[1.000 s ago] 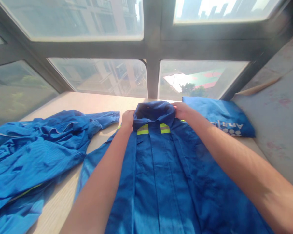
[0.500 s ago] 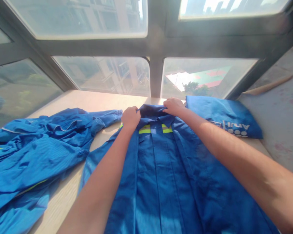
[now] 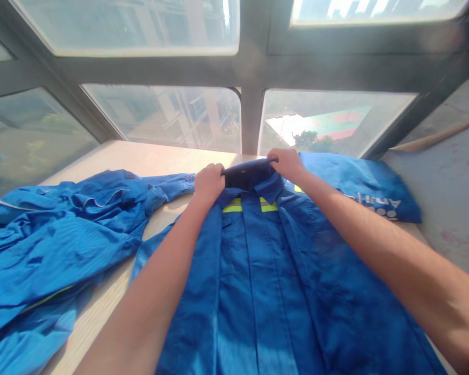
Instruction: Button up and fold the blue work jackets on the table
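A blue work jacket [image 3: 254,271] with yellow-green reflective strips on its chest lies front up, its collar end toward the window. My left hand [image 3: 210,183] pinches the left end of its collar [image 3: 248,174]. At the collar's right end, my right hand [image 3: 287,164] grips the cloth between thumb and fingers. Between the hands the collar's back edge is stretched and raised, showing the dark inside of the neck. The jacket's lower end runs out of view at the bottom.
Left of the jacket lies a crumpled blue garment [image 3: 70,234] with thin pale piping. A folded blue bundle with white lettering [image 3: 359,177] rests at the right, by a pale patterned wall covering [image 3: 449,198]. Grey-framed windows [image 3: 254,73] border the light wooden surface [image 3: 148,156].
The collar's back edge has been lifted and pulled tauter, opening the neck. My right hand has moved slightly right and up; my left hand has risen a little.
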`<state>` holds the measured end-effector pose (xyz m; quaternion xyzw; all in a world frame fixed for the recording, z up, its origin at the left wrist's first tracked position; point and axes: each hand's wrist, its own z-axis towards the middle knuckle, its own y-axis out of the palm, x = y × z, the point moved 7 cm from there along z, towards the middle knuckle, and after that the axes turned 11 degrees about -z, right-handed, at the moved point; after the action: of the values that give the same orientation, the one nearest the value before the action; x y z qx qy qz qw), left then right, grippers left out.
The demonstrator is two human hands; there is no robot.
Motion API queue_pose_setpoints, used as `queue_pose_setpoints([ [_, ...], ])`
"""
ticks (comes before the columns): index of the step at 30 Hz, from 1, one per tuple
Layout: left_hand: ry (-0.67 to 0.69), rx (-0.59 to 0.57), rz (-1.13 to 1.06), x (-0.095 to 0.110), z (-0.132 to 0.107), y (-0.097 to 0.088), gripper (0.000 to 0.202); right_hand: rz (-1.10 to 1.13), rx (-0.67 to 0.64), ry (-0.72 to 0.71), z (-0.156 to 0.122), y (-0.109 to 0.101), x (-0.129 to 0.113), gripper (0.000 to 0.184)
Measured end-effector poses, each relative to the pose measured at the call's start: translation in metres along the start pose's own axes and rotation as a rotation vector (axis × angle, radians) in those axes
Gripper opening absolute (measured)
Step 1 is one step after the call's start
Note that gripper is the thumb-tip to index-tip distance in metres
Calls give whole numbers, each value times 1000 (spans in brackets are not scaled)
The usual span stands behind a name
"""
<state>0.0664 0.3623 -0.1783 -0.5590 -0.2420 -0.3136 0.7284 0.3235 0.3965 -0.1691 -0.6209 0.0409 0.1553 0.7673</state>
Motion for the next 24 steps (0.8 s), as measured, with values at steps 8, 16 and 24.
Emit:
queue_pose_setpoints([
  [8, 46, 4, 257, 9, 11, -3, 12, -136, 19, 48, 0, -4, 6, 9],
  [16, -93, 142, -42, 7, 54, -11, 21, 218, -99, 232, 32, 1, 16, 23],
  [24, -457, -79, -221, -26, 74, 24, 9, 568, -271, 510, 27, 21, 17, 7],
])
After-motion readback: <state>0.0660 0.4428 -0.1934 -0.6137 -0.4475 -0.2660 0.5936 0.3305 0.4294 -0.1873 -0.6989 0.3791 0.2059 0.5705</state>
